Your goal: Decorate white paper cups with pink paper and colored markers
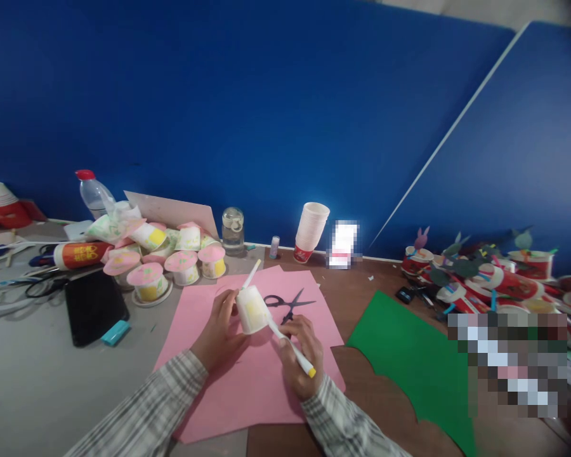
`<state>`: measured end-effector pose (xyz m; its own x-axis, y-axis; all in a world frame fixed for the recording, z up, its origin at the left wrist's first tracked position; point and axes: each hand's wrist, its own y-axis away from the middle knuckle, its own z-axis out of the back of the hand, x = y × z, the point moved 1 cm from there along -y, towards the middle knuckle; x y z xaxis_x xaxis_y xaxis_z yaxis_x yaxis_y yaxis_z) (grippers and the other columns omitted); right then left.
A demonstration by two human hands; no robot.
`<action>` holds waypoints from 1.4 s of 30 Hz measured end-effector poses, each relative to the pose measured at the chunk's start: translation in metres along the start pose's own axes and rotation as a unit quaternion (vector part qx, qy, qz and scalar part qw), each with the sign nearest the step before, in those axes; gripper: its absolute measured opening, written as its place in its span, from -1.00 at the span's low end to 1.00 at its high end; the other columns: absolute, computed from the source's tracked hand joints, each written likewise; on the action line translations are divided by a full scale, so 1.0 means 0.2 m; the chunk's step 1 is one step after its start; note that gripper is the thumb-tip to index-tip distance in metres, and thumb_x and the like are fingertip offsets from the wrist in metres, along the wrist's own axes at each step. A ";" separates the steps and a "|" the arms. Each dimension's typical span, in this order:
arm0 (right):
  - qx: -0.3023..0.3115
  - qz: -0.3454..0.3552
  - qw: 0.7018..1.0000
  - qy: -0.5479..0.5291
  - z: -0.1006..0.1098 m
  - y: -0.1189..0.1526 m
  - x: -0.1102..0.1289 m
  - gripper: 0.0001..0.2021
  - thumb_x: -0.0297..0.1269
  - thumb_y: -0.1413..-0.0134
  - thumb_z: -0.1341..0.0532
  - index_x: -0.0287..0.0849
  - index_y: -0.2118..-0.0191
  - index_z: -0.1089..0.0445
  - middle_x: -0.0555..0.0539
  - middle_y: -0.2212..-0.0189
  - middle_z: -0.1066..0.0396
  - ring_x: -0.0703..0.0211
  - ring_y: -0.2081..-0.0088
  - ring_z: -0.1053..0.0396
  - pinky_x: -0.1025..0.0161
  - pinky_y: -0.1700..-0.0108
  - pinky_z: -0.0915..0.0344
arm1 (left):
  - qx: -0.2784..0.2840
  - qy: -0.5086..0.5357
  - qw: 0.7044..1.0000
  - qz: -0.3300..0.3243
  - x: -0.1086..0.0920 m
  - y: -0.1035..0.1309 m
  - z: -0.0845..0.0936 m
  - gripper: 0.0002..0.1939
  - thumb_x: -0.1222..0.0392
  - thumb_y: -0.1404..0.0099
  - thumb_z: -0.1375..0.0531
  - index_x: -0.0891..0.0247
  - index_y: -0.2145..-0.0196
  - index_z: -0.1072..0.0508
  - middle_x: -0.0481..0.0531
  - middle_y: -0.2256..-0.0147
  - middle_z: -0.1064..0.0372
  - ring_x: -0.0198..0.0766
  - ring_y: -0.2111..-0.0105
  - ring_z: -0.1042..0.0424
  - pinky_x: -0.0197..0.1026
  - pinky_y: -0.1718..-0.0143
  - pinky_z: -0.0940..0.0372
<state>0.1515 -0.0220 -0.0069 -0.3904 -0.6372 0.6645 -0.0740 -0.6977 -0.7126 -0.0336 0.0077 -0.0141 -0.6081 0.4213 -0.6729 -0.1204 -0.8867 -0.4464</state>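
Note:
My left hand [223, 330] is closed around a small white paper cup [251, 308] with a yellow coloured patch on its side. The cup is tilted, its wider end toward me. A slim white stick with a yellowish end [251, 274] pokes up beside the cup; what holds it is hidden. In my right hand [302, 355] is a white marker [295, 352] with a yellow end, its tip at or very near the cup's side. Under both hands lies pink paper [266, 393]. Dark-handled scissors [290, 304] lie open on it, just beyond my right hand.
Several pink-topped cups [145, 279] crowd the left, near a black tablet-like slab [95, 308] and a blue marker cap [115, 332]. Stacked cups [311, 231] and a water bottle [233, 230] stand along the blue partition [266, 114]. Green paper [409, 355] and decorated red cups [509, 279] lie right.

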 end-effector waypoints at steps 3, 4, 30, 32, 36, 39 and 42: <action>0.003 -0.007 1.000 -0.001 -0.01 0.01 -0.01 -0.88 -0.40 0.11 -0.12 -0.11 0.41 -0.39 0.05 0.53 -0.39 0.12 0.41 -0.35 0.09 0.23 -0.34 | 0.005 -0.001 1.000 0.004 0.01 0.00 0.00 -0.07 0.31 0.21 -0.29 0.14 -0.08 0.09 0.14 -0.02 0.01 -0.02 -0.01 -0.10 0.10 0.03 -0.28; 0.006 -0.009 1.000 -0.002 -0.01 0.01 -0.01 -0.88 -0.40 0.10 -0.12 -0.11 0.41 -0.39 0.04 0.52 -0.39 0.12 0.42 -0.35 0.09 0.24 -0.34 | 0.007 -0.003 1.000 0.002 0.01 0.00 0.00 -0.06 0.32 0.22 -0.28 0.14 -0.09 0.09 0.14 -0.02 0.01 -0.01 -0.01 -0.10 0.10 0.03 -0.28; 0.048 0.030 0.998 0.004 -0.02 0.02 0.03 -0.89 -0.43 0.12 -0.13 -0.10 0.43 -0.36 0.07 0.58 -0.34 0.14 0.44 -0.32 0.09 0.24 -0.33 | -0.003 -0.001 1.000 -0.015 0.05 0.00 -0.01 -0.07 0.15 0.15 -0.32 0.11 -0.09 0.11 0.16 -0.02 0.01 0.02 -0.01 -0.11 0.13 0.08 -0.32; 0.029 0.010 1.000 0.003 -0.01 0.01 0.02 -0.88 -0.41 0.10 -0.12 -0.11 0.39 -0.36 0.04 0.54 -0.34 0.12 0.42 -0.32 0.12 0.29 -0.33 | 0.000 -0.001 1.000 -0.008 0.05 0.00 -0.01 -0.07 0.16 0.15 -0.32 0.08 -0.09 0.11 0.15 -0.02 0.01 0.05 -0.02 -0.10 0.18 0.07 -0.30; 0.019 -0.012 1.000 0.010 0.00 -0.01 0.01 -0.90 -0.42 0.09 -0.12 -0.12 0.42 -0.36 0.03 0.54 -0.35 0.13 0.44 -0.30 0.16 0.33 -0.30 | -0.004 -0.001 1.000 0.005 0.05 0.00 -0.01 -0.07 0.18 0.16 -0.32 0.12 -0.09 0.10 0.17 -0.02 0.01 0.05 -0.04 -0.08 0.18 0.04 -0.27; 0.026 -0.006 0.999 0.018 0.00 0.00 0.00 -0.90 -0.42 0.10 -0.12 -0.11 0.43 -0.35 0.05 0.55 -0.34 0.13 0.44 -0.31 0.14 0.31 -0.30 | -0.008 -0.008 1.000 0.006 0.06 0.00 -0.01 -0.07 0.20 0.17 -0.32 0.12 -0.09 0.10 0.16 -0.03 0.02 0.03 -0.05 -0.07 0.15 0.02 -0.27; 0.031 0.008 0.999 0.018 -0.01 0.00 0.01 -0.89 -0.43 0.11 -0.12 -0.11 0.42 -0.35 0.06 0.57 -0.32 0.14 0.45 -0.31 0.11 0.27 -0.32 | -0.010 -0.015 1.000 -0.003 0.07 0.00 -0.01 -0.07 0.21 0.16 -0.32 0.10 -0.09 0.11 0.15 -0.03 0.02 0.03 -0.05 -0.06 0.15 0.04 -0.28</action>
<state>0.1491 -0.0231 -0.0069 -0.4235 -0.6374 0.6437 -0.0117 -0.7067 -0.7074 -0.0405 0.0135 -0.0255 -0.6301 0.4201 -0.6531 -0.1083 -0.8803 -0.4618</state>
